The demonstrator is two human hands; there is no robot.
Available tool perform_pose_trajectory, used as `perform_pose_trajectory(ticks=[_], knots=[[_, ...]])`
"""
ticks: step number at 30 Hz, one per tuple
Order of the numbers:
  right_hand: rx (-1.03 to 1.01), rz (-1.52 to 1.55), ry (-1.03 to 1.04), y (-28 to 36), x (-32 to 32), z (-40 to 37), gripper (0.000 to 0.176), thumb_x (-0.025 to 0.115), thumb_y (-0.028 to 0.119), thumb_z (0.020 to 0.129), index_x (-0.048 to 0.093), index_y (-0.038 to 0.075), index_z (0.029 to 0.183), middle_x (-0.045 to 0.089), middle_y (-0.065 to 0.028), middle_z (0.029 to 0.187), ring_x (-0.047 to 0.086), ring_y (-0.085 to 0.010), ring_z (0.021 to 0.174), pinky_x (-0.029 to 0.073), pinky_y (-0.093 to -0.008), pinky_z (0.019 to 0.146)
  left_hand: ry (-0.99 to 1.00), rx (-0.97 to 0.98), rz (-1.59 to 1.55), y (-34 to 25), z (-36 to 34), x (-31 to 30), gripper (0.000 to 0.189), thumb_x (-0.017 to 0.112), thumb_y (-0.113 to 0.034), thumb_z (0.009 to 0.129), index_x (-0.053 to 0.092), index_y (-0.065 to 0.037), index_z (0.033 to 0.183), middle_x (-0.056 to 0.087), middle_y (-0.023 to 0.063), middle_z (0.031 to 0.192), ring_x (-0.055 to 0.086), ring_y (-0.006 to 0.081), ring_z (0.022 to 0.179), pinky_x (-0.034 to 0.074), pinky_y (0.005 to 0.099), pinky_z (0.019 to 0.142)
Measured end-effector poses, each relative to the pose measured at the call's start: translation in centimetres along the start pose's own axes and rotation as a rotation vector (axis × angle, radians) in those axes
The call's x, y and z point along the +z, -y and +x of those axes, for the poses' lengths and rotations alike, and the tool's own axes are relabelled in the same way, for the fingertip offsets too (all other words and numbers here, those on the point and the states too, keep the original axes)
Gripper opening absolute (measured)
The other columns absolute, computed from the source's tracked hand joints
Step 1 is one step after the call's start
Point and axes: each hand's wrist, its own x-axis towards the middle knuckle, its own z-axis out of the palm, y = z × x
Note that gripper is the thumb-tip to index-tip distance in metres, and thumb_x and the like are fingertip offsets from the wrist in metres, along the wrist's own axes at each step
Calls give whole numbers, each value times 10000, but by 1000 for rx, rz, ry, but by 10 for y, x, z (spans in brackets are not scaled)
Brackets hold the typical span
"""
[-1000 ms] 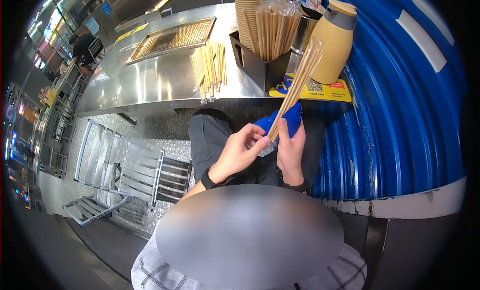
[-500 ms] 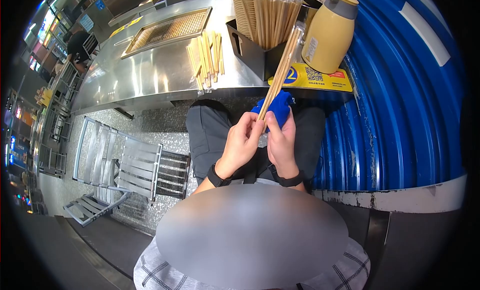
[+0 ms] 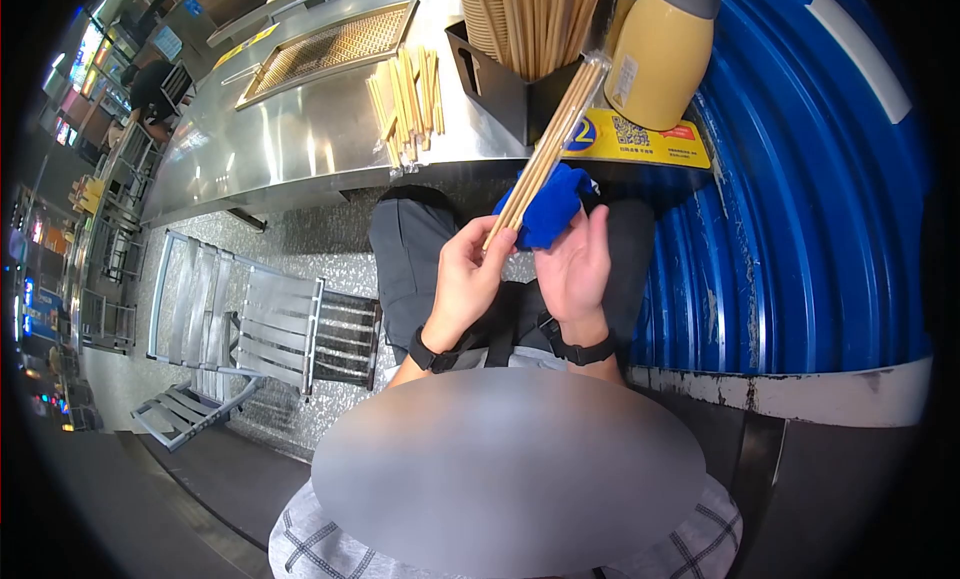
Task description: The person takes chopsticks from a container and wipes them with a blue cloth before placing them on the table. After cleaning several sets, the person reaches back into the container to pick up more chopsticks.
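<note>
Several wooden chopsticks (image 3: 540, 174) slant up and away, with clear plastic wrap showing around their far end. My left hand (image 3: 470, 271) pinches their near ends between thumb and fingers. Behind the chopsticks sits a bunched blue cloth (image 3: 552, 211), resting on the fingers of my right hand (image 3: 574, 274). That hand's palm faces up and its thumb stands away from the chopsticks; the cloth partly hides its fingers. On the steel table beyond lies a pile of chopsticks (image 3: 408, 104).
A black holder (image 3: 500, 84) with paper cups and wrapped chopsticks stands on the steel table (image 3: 290, 144). Beside it are a yellow jug (image 3: 660, 59) and a yellow QR-code card (image 3: 650, 144). A grill mesh (image 3: 325, 54) is set further left. A blue corrugated wall (image 3: 790, 229) borders the right; folding chairs (image 3: 250, 309) stand left.
My right thumb has lifted off the chopsticks and the right palm has opened up. My left hand has shifted slightly left with the chopsticks, and their near ends now show more.
</note>
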Motion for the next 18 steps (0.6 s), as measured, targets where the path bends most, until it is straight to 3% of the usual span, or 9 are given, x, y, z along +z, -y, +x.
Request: perform_pose_trajectory(ticks=[5,8,11,14,18], knots=[[-52,-256,-27,-13,-2,0,273,585,119,950,525,25,1200,594,-47,1111,566,-107,999,440,-251,886,49,-12,31,-2,-1,0,177,584,-112,951,610,17,1069,618,-15,853,522,26,774,431,183,666],[-7,-369,-37,-13,-8,-1,238,558,130,965,535,23,1176,601,-40,1069,578,-105,969,454,-251,868,106,-8,84,-2,-2,-3,184,541,-150,976,591,12,1045,593,-1,784,506,32,743,421,206,628],[-4,-395,-70,-15,-11,-2,231,529,144,980,527,19,1174,609,-42,1048,592,-107,940,470,-252,851,110,3,277,-2,-4,-2,221,497,-192,990,583,12,988,594,71,706,569,138,635,441,286,588],[3,-396,-110,-15,-9,-4,215,531,153,980,543,24,1153,616,-29,1020,586,-81,896,469,-229,812,125,74,463,-3,-5,-1,258,463,-226,994,567,0,923,568,167,661,587,330,597,447,383,571],[8,-430,-185,-13,-8,-4,197,528,167,982,573,27,1112,625,-13,973,581,-62,858,463,-206,771,213,41,522,-6,-6,-5,281,456,-243,991,550,-7,870,559,210,662,571,413,636,439,431,571]])
